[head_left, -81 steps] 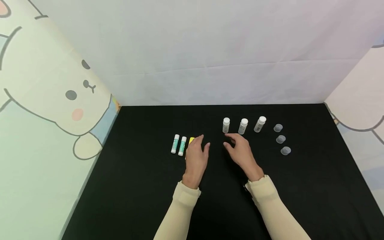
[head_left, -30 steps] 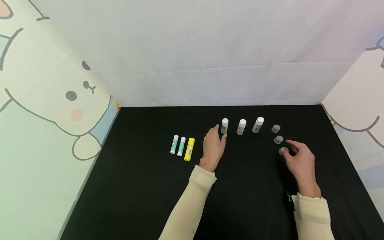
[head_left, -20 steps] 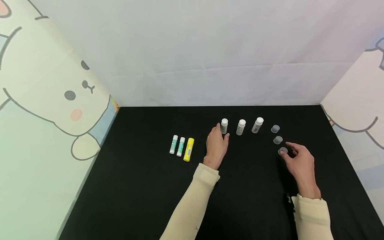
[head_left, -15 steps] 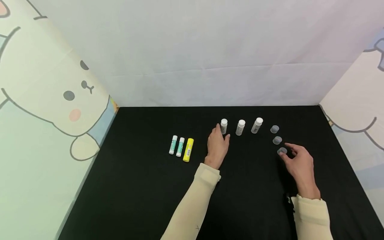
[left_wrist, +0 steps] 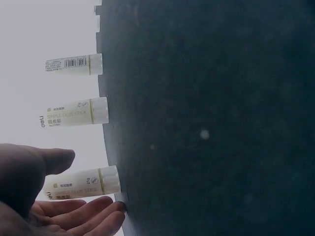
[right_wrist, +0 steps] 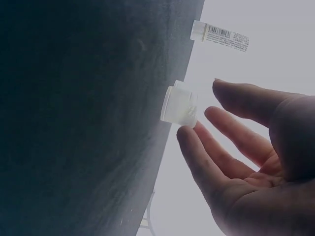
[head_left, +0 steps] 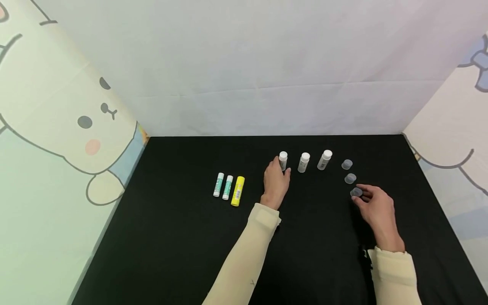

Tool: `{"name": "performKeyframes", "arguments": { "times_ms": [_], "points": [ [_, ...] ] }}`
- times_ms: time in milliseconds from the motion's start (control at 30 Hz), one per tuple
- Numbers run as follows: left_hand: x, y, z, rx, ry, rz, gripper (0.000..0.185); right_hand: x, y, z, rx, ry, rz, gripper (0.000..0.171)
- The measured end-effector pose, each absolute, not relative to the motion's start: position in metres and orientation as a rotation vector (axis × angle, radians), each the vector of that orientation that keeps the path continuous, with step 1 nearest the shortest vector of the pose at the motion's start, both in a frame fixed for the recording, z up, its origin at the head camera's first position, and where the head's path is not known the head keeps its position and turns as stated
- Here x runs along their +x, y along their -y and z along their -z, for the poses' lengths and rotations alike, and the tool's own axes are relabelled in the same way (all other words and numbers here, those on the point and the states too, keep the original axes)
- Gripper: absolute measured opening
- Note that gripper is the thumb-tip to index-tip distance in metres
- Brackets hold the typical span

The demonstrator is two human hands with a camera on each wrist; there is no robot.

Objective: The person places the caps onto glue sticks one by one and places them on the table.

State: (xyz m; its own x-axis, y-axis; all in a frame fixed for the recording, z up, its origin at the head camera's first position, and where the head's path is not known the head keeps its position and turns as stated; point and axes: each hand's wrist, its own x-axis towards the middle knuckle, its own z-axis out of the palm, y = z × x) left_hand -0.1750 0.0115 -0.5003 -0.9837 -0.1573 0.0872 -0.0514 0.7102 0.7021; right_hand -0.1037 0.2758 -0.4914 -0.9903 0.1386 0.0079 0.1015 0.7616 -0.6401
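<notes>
My left hand (head_left: 275, 184) is around the leftmost white glue stick (head_left: 283, 157), which stands upright. In the left wrist view its fingers (left_wrist: 86, 219) lie along one side of that glue stick, and the thumb stays a little apart on the other. My right hand (head_left: 379, 209) is at the nearest translucent plastic cap (head_left: 356, 192), thumb and forefinger spread about it. In the right wrist view one fingertip is at the edge of the cap (right_wrist: 179, 105), while the thumb is clear of it. Both things rest on the black table.
Two more white glue sticks, a middle one (head_left: 303, 162) and a right one (head_left: 324, 159), stand upright. Behind the near cap lie two other translucent caps (head_left: 350, 178). Two green-and-white glue sticks (head_left: 227, 187) and a yellow one (head_left: 238, 191) lie at left on the black table (head_left: 171, 237).
My left hand has gone from beside the yellow glue stick to the leftmost white one. The right hand has moved right to the near cap, its thumb and forefinger now closer around it.
</notes>
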Motion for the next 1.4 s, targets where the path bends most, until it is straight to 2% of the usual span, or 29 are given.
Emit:
{"name": "performKeyframes", "arguments": {
  "times_ms": [467, 1400],
  "points": [
    [-0.177, -0.010, 0.498, 0.165, 2.689, 1.211, 0.023, -0.105, -0.275, 0.493, -0.139, 2.895, -0.979, 0.024],
    [-0.157, 0.002, 0.484, 0.044, 2.706, 1.252, 0.027, -0.104, -0.265, 0.483, -0.165, 2.850, -1.003, 0.025]
  ]
}}
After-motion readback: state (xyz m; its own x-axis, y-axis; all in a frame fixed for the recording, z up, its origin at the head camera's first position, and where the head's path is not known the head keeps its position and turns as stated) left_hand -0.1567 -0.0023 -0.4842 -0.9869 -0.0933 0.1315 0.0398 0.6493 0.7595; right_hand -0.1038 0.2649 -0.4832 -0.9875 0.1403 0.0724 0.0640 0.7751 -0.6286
